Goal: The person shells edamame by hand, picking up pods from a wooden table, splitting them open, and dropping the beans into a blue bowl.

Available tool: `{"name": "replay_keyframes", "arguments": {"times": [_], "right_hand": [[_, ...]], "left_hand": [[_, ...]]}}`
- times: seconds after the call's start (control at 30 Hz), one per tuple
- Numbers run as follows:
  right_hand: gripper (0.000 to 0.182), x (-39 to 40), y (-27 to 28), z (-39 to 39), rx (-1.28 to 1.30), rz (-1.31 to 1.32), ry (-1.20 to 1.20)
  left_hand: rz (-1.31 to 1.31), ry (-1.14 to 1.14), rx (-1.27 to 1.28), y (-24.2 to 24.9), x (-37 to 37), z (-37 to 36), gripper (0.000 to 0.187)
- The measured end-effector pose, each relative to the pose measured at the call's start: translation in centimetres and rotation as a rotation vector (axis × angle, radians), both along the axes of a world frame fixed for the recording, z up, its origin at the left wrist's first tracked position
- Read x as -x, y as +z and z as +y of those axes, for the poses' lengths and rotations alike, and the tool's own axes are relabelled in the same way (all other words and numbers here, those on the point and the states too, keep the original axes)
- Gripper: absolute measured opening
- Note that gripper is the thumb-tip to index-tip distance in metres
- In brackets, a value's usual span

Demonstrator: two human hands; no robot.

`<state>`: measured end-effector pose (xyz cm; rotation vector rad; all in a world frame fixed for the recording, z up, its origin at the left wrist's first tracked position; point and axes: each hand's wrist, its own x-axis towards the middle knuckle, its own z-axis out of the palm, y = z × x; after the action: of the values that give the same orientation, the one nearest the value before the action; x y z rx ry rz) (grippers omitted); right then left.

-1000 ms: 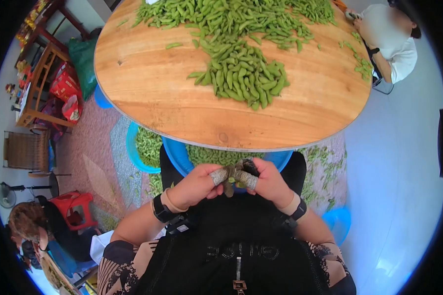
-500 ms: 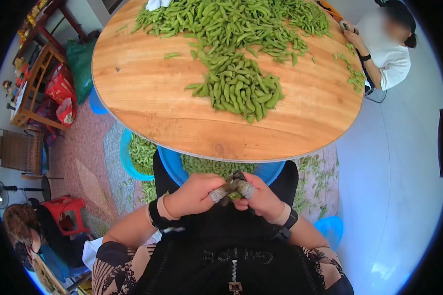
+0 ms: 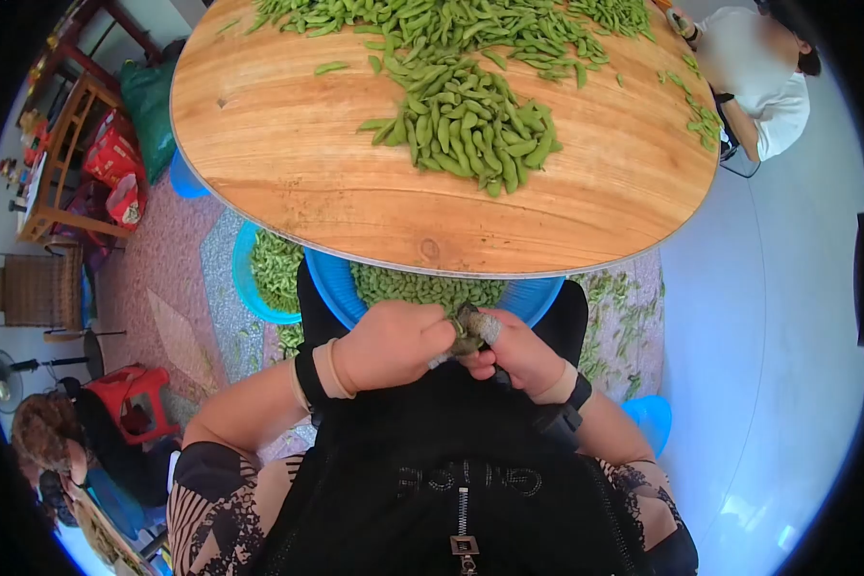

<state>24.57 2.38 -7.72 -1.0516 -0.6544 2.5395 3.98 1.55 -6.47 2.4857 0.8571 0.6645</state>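
Note:
Over my lap, my left hand (image 3: 394, 343) and my right hand (image 3: 518, 353) meet with fingers closed. Between the fingertips a bit of green edamame pod (image 3: 459, 330) shows; the fingers hide most of it. Grey wrapping covers the right thumb, and dark, stained coverings are on some fingers. Just beyond the hands, a blue basin (image 3: 331, 286) holds shelled green beans (image 3: 427, 288), partly under the table edge. A small heap of edamame pods (image 3: 475, 134) lies on the round wooden table (image 3: 288, 173) in front of me.
A larger pile of pods (image 3: 451, 29) covers the table's far side. At left, a turquoise tub (image 3: 247, 278) holds green pods or hulls. Green scraps (image 3: 610, 336) litter the floor at right. One person (image 3: 782, 115) sits at the far right, another (image 3: 115, 451) at lower left.
The view has tilted, so the table sits higher in the picture. My left hand has turned and closed further, its thumb now against the right hand's fingers. The far-right person's arm has shifted.

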Motion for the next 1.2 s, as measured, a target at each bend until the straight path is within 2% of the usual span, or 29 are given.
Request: {"name": "replay_keyframes", "arguments": {"times": [0.07, 0.2, 0.27, 0.3, 0.37, 0.5, 0.57, 0.63, 0.7, 0.77, 0.8, 0.87, 0.9, 0.93, 0.97, 1.0, 1.07, 1.2], "right_hand": [[0.022, 0.5, -0.6, -0.1, 0.120, 0.058, -0.141], [0.022, 0.5, -0.7, 0.2, 0.231, 0.174, -0.205], [0.021, 0.3, -0.6, 0.1, 0.027, -0.013, -0.146], [0.021, 0.2, -0.7, 0.1, 0.027, -0.013, -0.147], [0.020, 0.0, -0.9, 0.3, -0.238, -0.087, -0.029], [0.018, 0.0, -0.6, 0.3, -0.135, -0.104, -0.106], [0.016, 0.0, -0.8, 0.4, -0.006, 0.000, -0.162], [0.017, -0.1, -0.8, 0.3, -0.017, 0.010, -0.145], [0.018, 0.1, -0.8, 0.2, -0.027, 0.021, -0.127], [0.015, 0.6, -0.7, 0.0, -0.641, -0.395, -0.068], [0.015, 0.6, -0.9, -0.2, -0.642, -0.396, -0.068], [0.016, 0.7, -1.5, -0.4, -1.243, -0.628, -0.171], [0.016, 0.5, -1.6, -0.4, -1.243, -0.629, -0.170], [0.016, 0.0, -1.7, -0.2, -1.263, -0.624, -0.064], [0.016, -0.4, -1.7, 0.0, -1.280, -0.617, 0.042], [0.016, -0.7, -1.4, 0.2, -1.278, -0.618, 0.043], [0.015, -1.0, -0.6, 0.6, -1.266, -0.520, 0.159], [0.017, -0.8, -0.9, 0.6, -1.232, -0.395, 0.098]], "left_hand": [[-0.043, 0.051, 0.084, -0.4, 0.0, 0.1, 0.018], [-0.168, 0.114, 0.271, -0.7, 0.0, -0.1, 0.021], [-0.148, 0.114, 0.299, -1.0, 0.1, -0.4, 0.022], [-0.133, 0.116, 0.325, -1.2, 0.1, -0.5, 0.022], [-0.131, 0.106, 0.354, -1.4, 0.0, -0.7, 0.023], [-0.174, 0.121, 0.422, -2.2, 0.1, -0.8, 0.026], [-0.232, 0.125, 0.454, -2.7, 0.3, -0.8, 0.026], [-0.289, 0.131, 0.485, -2.3, 0.4, -0.7, 0.026], [-0.385, 0.133, 0.716, -1.4, 0.7, -0.7, 0.024], [-0.370, 0.198, 0.765, -1.9, 0.8, -0.7, 0.021], [-0.354, 0.260, 0.811, -2.0, 0.8, -0.7, 0.019], [-0.311, 0.286, 0.748, -1.6, 0.5, -0.7, 0.017], [-0.269, 0.312, 0.688, -1.5, 0.4, -0.7, 0.016], [-0.270, 0.312, 0.690, -1.5, 0.4, -0.7, 0.016], [-0.280, 0.249, 0.599, -1.6, 0.5, -0.7, 0.015], [-0.290, 0.186, 0.507, -1.6, 0.5, -0.7, 0.013], [-0.281, 0.129, 0.494, -1.4, 0.6, -0.6, 0.011], [-0.340, -0.006, 0.443, -1.4, 0.3, -0.4, 0.012]]}}
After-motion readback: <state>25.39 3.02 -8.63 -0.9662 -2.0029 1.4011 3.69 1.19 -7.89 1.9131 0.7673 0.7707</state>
